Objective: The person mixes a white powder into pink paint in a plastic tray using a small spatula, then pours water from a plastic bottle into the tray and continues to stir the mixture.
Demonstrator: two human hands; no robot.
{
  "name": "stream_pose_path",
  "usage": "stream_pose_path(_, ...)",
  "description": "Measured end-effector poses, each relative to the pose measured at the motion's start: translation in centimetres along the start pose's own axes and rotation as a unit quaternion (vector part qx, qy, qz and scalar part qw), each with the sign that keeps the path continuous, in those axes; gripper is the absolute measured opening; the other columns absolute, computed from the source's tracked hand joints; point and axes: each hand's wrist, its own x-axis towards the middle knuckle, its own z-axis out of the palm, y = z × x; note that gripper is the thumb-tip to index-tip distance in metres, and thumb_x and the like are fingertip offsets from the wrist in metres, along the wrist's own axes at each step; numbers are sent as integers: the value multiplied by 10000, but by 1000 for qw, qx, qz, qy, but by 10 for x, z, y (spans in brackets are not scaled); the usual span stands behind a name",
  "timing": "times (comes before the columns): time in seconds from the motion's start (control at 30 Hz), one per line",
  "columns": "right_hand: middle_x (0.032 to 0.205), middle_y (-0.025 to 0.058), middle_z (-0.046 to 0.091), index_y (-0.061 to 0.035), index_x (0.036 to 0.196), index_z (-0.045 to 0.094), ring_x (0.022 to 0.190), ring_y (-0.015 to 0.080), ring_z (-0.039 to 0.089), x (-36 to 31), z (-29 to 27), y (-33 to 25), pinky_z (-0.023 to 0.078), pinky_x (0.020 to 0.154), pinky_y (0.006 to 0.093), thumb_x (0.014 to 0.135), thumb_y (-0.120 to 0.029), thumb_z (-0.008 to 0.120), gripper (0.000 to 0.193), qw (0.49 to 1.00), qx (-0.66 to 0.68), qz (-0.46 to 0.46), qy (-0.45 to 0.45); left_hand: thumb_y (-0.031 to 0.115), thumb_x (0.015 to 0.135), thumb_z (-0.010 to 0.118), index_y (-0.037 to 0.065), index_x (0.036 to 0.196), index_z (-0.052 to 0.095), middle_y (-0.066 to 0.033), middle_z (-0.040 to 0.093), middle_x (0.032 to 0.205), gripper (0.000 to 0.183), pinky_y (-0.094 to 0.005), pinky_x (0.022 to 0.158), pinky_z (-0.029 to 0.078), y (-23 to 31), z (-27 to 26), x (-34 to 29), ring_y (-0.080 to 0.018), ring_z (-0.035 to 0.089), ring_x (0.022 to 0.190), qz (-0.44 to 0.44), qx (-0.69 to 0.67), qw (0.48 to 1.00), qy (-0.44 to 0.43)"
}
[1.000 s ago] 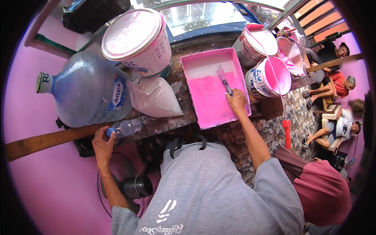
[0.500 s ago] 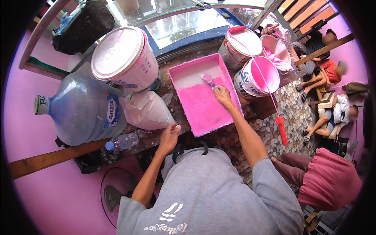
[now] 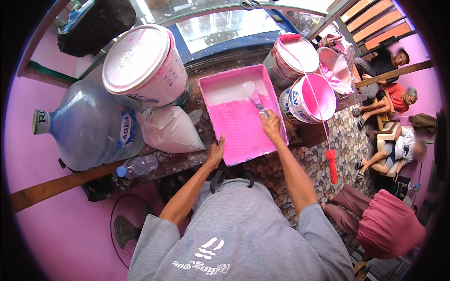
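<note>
My right hand [image 3: 271,126] is closed round the handle of a putty knife [image 3: 254,98], whose wide blade rests in the paint tray [image 3: 269,89]. Pink paint coats the tray's ribbed slope, and a paler whitish pool lies at its far end. At the tray's near left side my left hand [image 3: 217,152] grips the edge, its thumb up along the wall and its other fingers partly hidden. Just left of that hand sits a white plastic bag [image 3: 171,129], full and slumped.
A large lidded bucket [image 3: 143,65] and a big blue water jug [image 3: 96,124] stand left, beside a small bottle [image 3: 137,167]. Right are a lidded bucket [image 3: 293,58], an open pink-lined bucket [image 3: 307,98] and a red-handled roller [image 3: 331,166]. Several people sit farther right.
My left hand has moved right and taken hold of the tray's edge. The right hand has come slightly nearer, and the knife blade now lies over the paler paint.
</note>
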Motion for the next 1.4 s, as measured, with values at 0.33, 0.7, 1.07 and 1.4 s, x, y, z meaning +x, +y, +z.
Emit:
stream_pose_path(0.33,705,229,599,-9,921,633,676,343,626,1,9,-36,462,632,428,817,-236,591,254,995,78,-61,-25,652,886,463,-99,1277,487,-166,567,1211,847,-314,950,398,4,0,-1,-208,519,1112,-4,-210,977,-42)
stream_pose_path(0.7,691,223,616,-1,896,634,686,368,632,7,10,-40,475,641,445,819,-240,579,257,995,51,-40,-71,634,877,495,-89,1347,415,-171,483,1349,867,-324,1034,341,31,0,-20,-230,474,1220,-20,-284,956,-66)
stream_pose_path(1.07,711,227,616,9,892,632,662,384,617,11,3,-34,467,636,445,809,-218,588,245,997,50,-58,-1,678,886,419,-93,1328,437,-178,509,1315,889,-321,1025,347,25,1,-12,-226,484,1196,-4,-250,966,-68)
stream_pose_path(1.4,761,245,629,15,914,649,732,405,626,23,-11,-20,466,678,468,823,-267,564,308,999,29,-12,10,709,878,392,-83,1292,487,-168,557,1241,899,-315,973,381,22,0,-8,-201,511,1122,-2,-230,971,-65)
